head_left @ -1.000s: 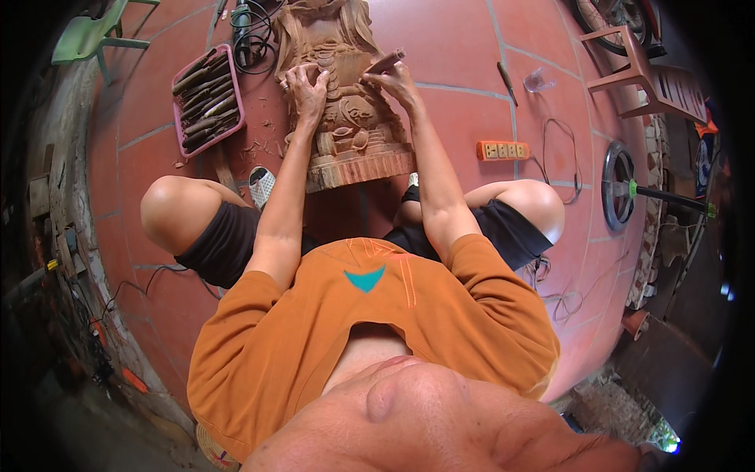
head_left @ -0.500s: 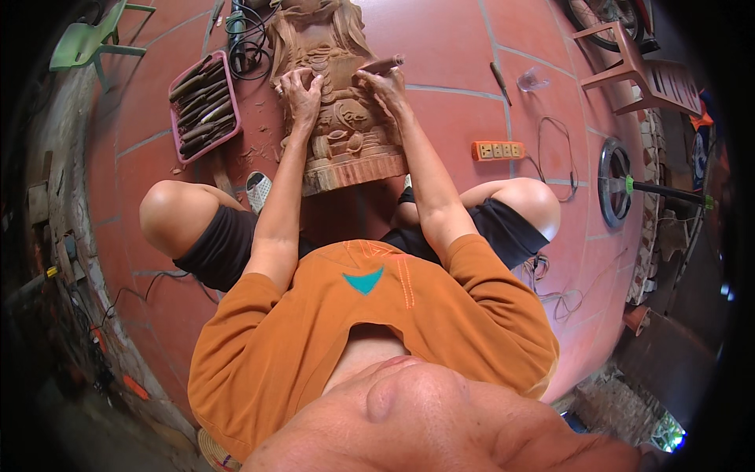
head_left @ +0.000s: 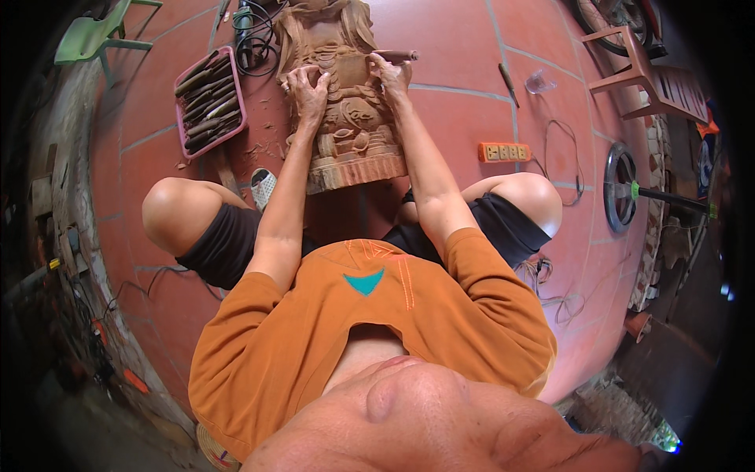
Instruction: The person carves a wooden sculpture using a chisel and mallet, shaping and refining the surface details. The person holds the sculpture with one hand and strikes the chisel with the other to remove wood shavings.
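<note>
A brown wood carving (head_left: pixel 354 149) with deep relief lies in front of my crossed legs, its flat base toward me. My right hand (head_left: pixel 393 80) is closed around a carving chisel (head_left: pixel 403 56), whose wooden handle sticks out to the right past my fingers. The chisel's blade is hidden or too small to make out. On the carving's left side, my left hand (head_left: pixel 308 93) rests with its fingers bent and drawn together. What those fingers hold, if anything, cannot be seen.
Left of the carving, a pink tray (head_left: pixel 245 118) holds several carving tools. A corded power tool (head_left: pixel 245 27) lies behind it. To the right are a loose chisel (head_left: pixel 509 84), a clear cup (head_left: pixel 540 81), an orange power strip (head_left: pixel 504 152), a reddish plastic chair (head_left: pixel 649 82) and a wheel-like base (head_left: pixel 620 187).
The chisel handle has swung from slanting up to nearly level, and my right hand has turned with it. My left hand stays at the carving's left side. The whole view has shifted slightly.
</note>
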Tool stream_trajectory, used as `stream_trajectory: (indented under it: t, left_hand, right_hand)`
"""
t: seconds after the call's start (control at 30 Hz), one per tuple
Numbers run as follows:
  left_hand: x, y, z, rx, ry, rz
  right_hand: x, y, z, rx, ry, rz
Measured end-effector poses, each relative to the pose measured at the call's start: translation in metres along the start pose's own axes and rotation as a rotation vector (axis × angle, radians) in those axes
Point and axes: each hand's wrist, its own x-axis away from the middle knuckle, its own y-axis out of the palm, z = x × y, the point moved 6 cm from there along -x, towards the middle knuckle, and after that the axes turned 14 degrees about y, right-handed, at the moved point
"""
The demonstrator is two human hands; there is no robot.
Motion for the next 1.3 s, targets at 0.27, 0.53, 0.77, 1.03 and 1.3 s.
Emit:
stream_trajectory:
  t: [0.27,0.53,0.77,1.03,1.3]
  left_hand:
    - [0.001,-0.003,-0.002,-0.021,0.008,0.009]
    - [0.002,0.001,-0.006,0.148,0.033,0.07]
    - [0.002,-0.002,-0.007,0.069,-0.03,0.154]
    - [0.004,-0.009,-0.005,-0.021,-0.041,0.12]
    - [0.001,-0.012,0.004,0.057,-0.005,0.141]
  right_hand:
    - [0.024,-0.002,-0.016,0.165,0.104,-0.39]
    - [0.013,0.007,-0.004,-0.253,0.114,-0.252]
    - [0.008,0.007,-0.003,0.026,0.099,-0.218]
    - [0.011,0.005,-0.004,0.346,0.146,-0.355]
    - [0.011,0.01,-0.017,0.053,0.01,-0.14]
